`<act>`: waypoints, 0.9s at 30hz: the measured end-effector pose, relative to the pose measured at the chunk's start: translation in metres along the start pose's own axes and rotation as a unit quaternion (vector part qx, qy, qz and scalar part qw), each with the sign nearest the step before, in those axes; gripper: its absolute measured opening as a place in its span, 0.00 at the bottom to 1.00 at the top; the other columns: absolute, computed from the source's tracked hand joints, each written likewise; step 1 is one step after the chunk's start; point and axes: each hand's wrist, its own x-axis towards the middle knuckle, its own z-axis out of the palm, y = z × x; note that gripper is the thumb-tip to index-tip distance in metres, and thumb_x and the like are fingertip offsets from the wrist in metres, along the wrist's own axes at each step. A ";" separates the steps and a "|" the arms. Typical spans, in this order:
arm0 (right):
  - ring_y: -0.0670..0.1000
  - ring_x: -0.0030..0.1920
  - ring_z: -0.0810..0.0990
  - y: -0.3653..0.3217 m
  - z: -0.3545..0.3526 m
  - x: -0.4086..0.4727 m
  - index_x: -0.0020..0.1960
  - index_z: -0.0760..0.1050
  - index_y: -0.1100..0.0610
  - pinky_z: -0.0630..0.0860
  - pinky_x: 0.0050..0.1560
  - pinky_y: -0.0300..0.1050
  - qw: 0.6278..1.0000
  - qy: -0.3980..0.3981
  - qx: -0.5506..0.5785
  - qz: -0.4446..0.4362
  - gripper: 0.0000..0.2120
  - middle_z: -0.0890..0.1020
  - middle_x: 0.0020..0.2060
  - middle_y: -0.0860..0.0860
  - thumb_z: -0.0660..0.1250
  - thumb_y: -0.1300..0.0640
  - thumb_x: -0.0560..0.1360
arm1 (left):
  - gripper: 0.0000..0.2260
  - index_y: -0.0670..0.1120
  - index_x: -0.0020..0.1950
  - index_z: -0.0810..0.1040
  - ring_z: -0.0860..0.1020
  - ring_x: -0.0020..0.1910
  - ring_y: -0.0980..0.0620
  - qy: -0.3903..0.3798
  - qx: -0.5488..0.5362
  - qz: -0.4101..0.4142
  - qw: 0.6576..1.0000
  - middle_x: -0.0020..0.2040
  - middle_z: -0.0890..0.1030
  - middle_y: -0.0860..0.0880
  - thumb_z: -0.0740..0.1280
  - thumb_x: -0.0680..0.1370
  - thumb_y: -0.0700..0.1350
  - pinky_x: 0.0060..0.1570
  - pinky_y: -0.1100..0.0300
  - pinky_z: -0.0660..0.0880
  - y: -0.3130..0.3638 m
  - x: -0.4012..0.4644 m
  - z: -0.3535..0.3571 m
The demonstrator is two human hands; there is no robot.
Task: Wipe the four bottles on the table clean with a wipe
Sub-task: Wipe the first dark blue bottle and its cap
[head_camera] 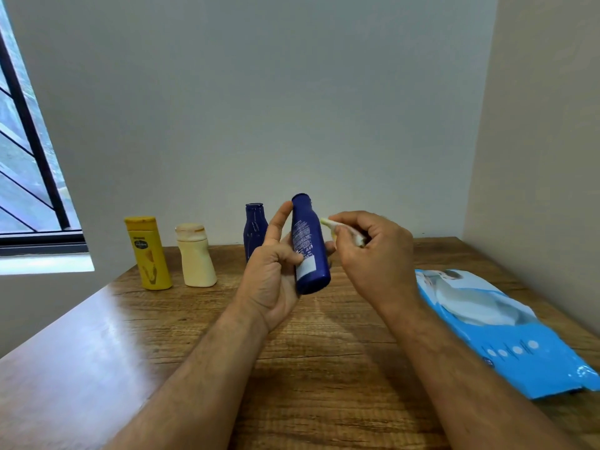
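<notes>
Your left hand holds the dark blue plastic bottle in the air above the middle of the wooden desk. Its long axis is nearly upright, the cap end pointing up and a little away from you, the flat base toward the desk. The printed label faces you. The grip of this hand is curled around the lower body of the bottle, with the index finger stretched up along its left side.

Your right hand is just to the right of the bottle, its grip pinching a crumpled white wipe that touches the bottle's upper side.

Along the far edge of the desk stand three more bottles: a yellow plastic bottle at the far left, a cream squat bottle beside it, and a second dark blue bottle partly hidden behind your left hand. A light blue soft pack of wipes lies along the right edge.
</notes>
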 end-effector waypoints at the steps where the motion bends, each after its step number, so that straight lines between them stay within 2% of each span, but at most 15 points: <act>1: 0.38 0.43 0.81 -0.001 0.000 0.000 0.53 0.83 0.51 0.75 0.38 0.26 1.000 -0.026 0.008 0.010 0.07 0.84 0.44 0.43 0.69 0.58 0.77 | 0.36 0.53 0.72 0.72 0.82 0.52 0.43 -0.004 -0.007 -0.005 1.000 0.67 0.79 0.43 0.54 0.68 0.26 0.47 0.48 0.80 0.000 0.000 -0.001; 4: 0.39 0.44 0.82 -0.004 0.001 -0.003 0.52 0.84 0.48 0.76 0.39 0.27 0.993 -0.099 0.054 0.020 0.08 0.85 0.47 0.43 0.71 0.59 0.76 | 0.27 0.50 0.70 0.75 0.77 0.55 0.42 0.009 0.013 -0.013 1.000 0.64 0.80 0.43 0.62 0.72 0.35 0.52 0.49 0.74 -0.002 -0.001 -0.003; 6: 0.39 0.45 0.82 -0.005 0.003 -0.005 0.52 0.84 0.48 0.75 0.40 0.26 0.993 -0.103 0.051 0.005 0.09 0.85 0.48 0.44 0.71 0.59 0.76 | 0.19 0.46 0.64 0.79 0.74 0.56 0.42 0.017 0.050 -0.015 0.998 0.58 0.81 0.42 0.67 0.73 0.39 0.56 0.46 0.69 -0.002 -0.002 -0.004; 8: 0.37 0.45 0.81 -0.007 0.004 -0.006 0.53 0.84 0.50 0.74 0.38 0.24 0.996 -0.083 0.046 0.000 0.09 0.84 0.47 0.44 0.70 0.59 0.76 | 0.15 0.44 0.57 0.82 0.75 0.53 0.44 0.021 0.078 -0.018 0.997 0.52 0.81 0.43 0.68 0.71 0.41 0.53 0.49 0.71 -0.002 -0.003 -0.003; 10: 0.34 0.42 0.80 -0.007 0.002 -0.004 0.55 0.82 0.51 0.73 0.35 0.24 0.997 -0.055 0.054 0.008 0.08 0.82 0.44 0.44 0.69 0.60 0.78 | 0.17 0.43 0.57 0.82 0.77 0.47 0.46 0.017 0.081 -0.020 0.996 0.50 0.82 0.43 0.67 0.68 0.40 0.45 0.52 0.73 -0.001 -0.004 -0.003; 12: 0.33 0.40 0.80 -0.006 0.000 -0.002 0.56 0.81 0.50 0.72 0.33 0.25 0.998 -0.024 0.059 0.015 0.09 0.81 0.42 0.42 0.68 0.60 0.78 | 0.23 0.42 0.62 0.80 0.79 0.44 0.47 -0.003 0.082 -0.019 0.996 0.50 0.82 0.44 0.64 0.67 0.39 0.43 0.52 0.74 -0.002 -0.006 -0.003; 15: 0.36 0.42 0.80 -0.004 -0.001 0.000 0.55 0.81 0.46 0.74 0.36 0.27 0.999 0.001 0.051 0.012 0.09 0.81 0.42 0.40 0.68 0.58 0.78 | 0.28 0.43 0.67 0.77 0.80 0.45 0.46 -0.019 0.126 -0.008 0.992 0.52 0.82 0.44 0.62 0.65 0.39 0.44 0.50 0.76 -0.006 -0.005 -0.004; 19: 0.38 0.46 0.80 -0.003 0.000 -0.001 0.55 0.82 0.47 0.75 0.42 0.26 0.999 -0.005 0.036 -0.012 0.08 0.82 0.45 0.41 0.69 0.57 0.78 | 0.26 0.47 0.67 0.75 0.82 0.47 0.49 -0.004 0.237 0.029 0.971 0.56 0.81 0.44 0.63 0.68 0.39 0.47 0.49 0.79 -0.007 -0.002 -0.003; 23: 0.39 0.46 0.79 -0.001 0.003 -0.003 0.54 0.82 0.48 0.73 0.45 0.24 0.998 -0.018 -0.022 -0.060 0.08 0.82 0.45 0.43 0.70 0.56 0.76 | 0.26 0.50 0.68 0.74 0.83 0.49 0.48 -0.015 0.321 0.050 0.946 0.54 0.82 0.46 0.66 0.70 0.35 0.54 0.44 0.79 -0.009 -0.002 -0.001; 25: 0.40 0.44 0.80 -0.002 0.002 -0.003 0.52 0.82 0.50 0.73 0.43 0.25 0.998 0.015 -0.021 -0.061 0.07 0.82 0.44 0.44 0.71 0.57 0.76 | 0.27 0.50 0.67 0.74 0.82 0.49 0.49 -0.004 0.342 0.059 0.938 0.53 0.83 0.47 0.66 0.71 0.31 0.54 0.48 0.79 -0.010 -0.001 -0.002; 27: 0.40 0.41 0.80 -0.003 0.000 -0.002 0.49 0.82 0.52 0.74 0.39 0.28 0.996 0.060 -0.012 -0.061 0.05 0.82 0.41 0.44 0.71 0.59 0.74 | 0.28 0.50 0.65 0.75 0.82 0.48 0.48 0.018 0.368 0.072 0.927 0.53 0.83 0.47 0.65 0.70 0.25 0.51 0.55 0.79 -0.009 0.000 -0.004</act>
